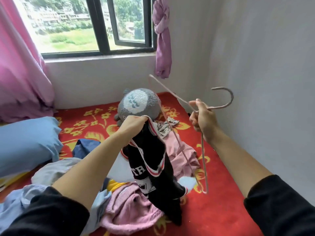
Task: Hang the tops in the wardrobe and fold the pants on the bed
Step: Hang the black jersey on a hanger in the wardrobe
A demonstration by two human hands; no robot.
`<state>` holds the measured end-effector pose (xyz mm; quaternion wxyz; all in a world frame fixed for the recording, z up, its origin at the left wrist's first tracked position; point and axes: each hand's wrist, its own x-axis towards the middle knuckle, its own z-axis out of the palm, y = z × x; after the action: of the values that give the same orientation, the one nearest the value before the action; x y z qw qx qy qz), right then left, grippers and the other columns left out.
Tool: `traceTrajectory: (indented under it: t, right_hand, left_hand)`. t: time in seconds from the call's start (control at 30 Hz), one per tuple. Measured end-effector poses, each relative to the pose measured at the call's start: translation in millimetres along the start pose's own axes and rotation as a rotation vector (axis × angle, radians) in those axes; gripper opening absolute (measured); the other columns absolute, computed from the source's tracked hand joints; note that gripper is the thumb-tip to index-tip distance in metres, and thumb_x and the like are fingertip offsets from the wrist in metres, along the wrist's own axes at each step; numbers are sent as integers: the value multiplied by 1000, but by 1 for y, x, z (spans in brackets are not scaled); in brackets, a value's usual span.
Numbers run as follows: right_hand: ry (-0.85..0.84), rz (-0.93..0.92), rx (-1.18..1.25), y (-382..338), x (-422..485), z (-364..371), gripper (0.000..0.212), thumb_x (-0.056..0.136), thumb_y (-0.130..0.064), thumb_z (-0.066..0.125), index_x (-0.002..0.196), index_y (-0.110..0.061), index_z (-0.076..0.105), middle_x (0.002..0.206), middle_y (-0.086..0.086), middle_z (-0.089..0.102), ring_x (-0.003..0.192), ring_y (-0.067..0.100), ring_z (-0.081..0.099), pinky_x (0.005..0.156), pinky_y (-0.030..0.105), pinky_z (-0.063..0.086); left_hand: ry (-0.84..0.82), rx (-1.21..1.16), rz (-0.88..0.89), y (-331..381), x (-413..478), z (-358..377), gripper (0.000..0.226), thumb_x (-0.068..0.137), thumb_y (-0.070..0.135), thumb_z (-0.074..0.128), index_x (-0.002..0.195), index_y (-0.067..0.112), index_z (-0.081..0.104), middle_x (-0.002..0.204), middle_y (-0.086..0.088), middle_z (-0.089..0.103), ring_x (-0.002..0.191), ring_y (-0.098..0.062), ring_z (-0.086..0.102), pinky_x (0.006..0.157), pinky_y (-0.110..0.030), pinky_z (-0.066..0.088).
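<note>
Black sleeves [51, 213] at the bottom edge, bare forearms reaching forward toward the grey plush toy [136, 103] lying against the far wall under the window [102, 31].

Left hand [134, 124] just in front of the toy, fingers clenched round the bunched top edge of the black jersey [153, 171]. Jersey hanging straight down from that grip, white-and-red trim and white lettering showing, lower end reaching the clothes pile below.

Right hand [202, 116] to the right of the toy, near the side wall, grasping the pink hanger [219, 107] at the neck, fingers curled round the wire. Hook pointing right toward that wall, frame tilted, one corner raised just above the toy's right side, the other hanging low beside the jersey. Hanger and jersey close together; cannot tell whether touching.

Nearer than the toy, spread over the red bedcover [213, 210] with yellow flowers:
- pink knit garment [129, 206], under the jersey's lower end
- pale pink garment [179, 150], behind the jersey
- patterned white cloth [163, 128], just in front of the toy
- navy garment [85, 147] and grey garment [51, 171], front-left of the toy
- light-blue garment [15, 201], far front-left, partly under the left sleeve

Blue pillow [25, 142] left of the toy. Pink curtain [20, 65] up and left of it, knotted purple curtain [162, 40] above it to the right.
</note>
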<state>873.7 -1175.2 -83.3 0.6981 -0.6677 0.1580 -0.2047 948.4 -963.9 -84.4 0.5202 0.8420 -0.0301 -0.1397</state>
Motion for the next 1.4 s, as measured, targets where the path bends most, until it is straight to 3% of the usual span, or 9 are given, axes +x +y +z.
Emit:
traceTrajectory:
  t: [0.13,0.27,0.4,0.6,0.8,0.97,1.1,1.27,1.4]
  right_hand:
    - [21,-77,274,-29,-11,17,40,100,-33,42,78,-8,65,41,-10,25,34,7,21,37,16,19]
    - [80,-119,519,-45,-19,33,44,96,-25,47,54,-15,50,38,-8,25,32,7,19,36,15,17]
    - [88,-135,584,-28,-29,45,42,88,-16,45,46,-17,41,37,-7,25,33,10,18,36,17,16]
    - [39,-80,406,30,-42,48,33,71,-12,47,41,-20,36,36,-4,28,32,10,18,38,14,18]
    - [-52,-127,-5,43,-34,25,40,76,-11,50,37,-10,39,36,3,28,34,14,25,39,20,26]
    - [-75,-196,-285,35,-23,20,45,81,-12,57,38,-1,47,39,6,35,39,14,30,46,18,34]
    - [-102,-221,-406,27,-13,19,42,80,-10,59,44,6,44,35,-4,31,35,8,25,41,9,29]
    - [-163,-261,-549,8,5,17,39,74,-14,59,45,6,43,36,-3,31,36,11,25,39,18,26]
    - [-218,-322,-734,-7,12,22,39,71,-13,61,36,-9,44,32,-9,29,34,9,25,37,15,24]
  left_hand:
    - [-21,95,-26,-9,-6,8,37,90,39,55,59,18,53,43,6,40,36,-11,37,37,-17,28]
    - [-3,50,-50,-12,-10,11,30,90,39,55,71,16,63,57,4,51,49,-10,47,39,-16,35]
    - [-76,-55,-44,-10,-11,8,32,91,41,55,70,21,68,51,9,63,46,-7,60,40,-13,39]
    - [-42,-215,-82,-5,-7,-15,33,83,38,62,59,16,71,55,0,65,48,-15,61,50,-23,48]
    - [86,-391,-125,-23,11,-43,21,89,31,60,80,15,70,64,-5,64,54,-18,61,53,-26,49]
    - [296,-115,-75,-55,25,-58,32,91,35,56,70,11,64,70,-5,54,63,-20,50,58,-30,40]
    - [421,21,-1,-73,28,-74,31,84,34,67,69,10,56,67,-10,55,67,-25,57,66,-44,56]
    - [476,119,53,-75,24,-89,25,76,22,78,67,14,56,69,-11,66,60,-29,68,55,-38,58]
    - [412,40,81,-64,19,-92,19,73,7,79,66,8,62,56,-10,65,42,-13,63,45,-26,55]
